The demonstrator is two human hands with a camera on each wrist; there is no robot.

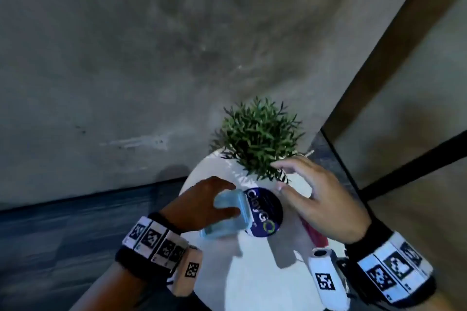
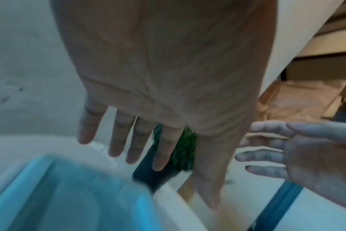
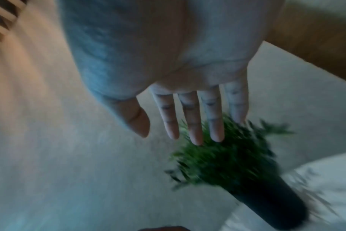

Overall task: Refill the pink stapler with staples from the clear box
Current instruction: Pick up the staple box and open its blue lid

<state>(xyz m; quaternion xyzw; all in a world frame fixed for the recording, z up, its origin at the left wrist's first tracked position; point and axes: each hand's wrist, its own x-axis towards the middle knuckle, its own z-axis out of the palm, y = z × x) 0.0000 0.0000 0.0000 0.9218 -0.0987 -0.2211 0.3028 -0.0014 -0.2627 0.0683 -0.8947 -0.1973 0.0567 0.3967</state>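
The clear box (image 1: 227,222), pale blue and blurred, is at the left of the round white table (image 1: 252,272). My left hand (image 1: 199,202) is over it, thumb across its near side. In the left wrist view the fingers (image 2: 117,140) are straight and the box (image 2: 69,195) lies under the palm. The pink stapler (image 1: 314,233) lies on the table, mostly hidden under my right hand (image 1: 303,184). That hand hovers with spread, straight fingers (image 3: 192,121) and holds nothing.
A green plant (image 1: 257,134) in a dark pot (image 3: 271,203) stands at the table's far edge, just beyond my right fingertips. A dark blue round disc (image 1: 265,214) with lettering lies between the hands. A grey wall is behind, and a dark frame (image 1: 379,70) to the right.
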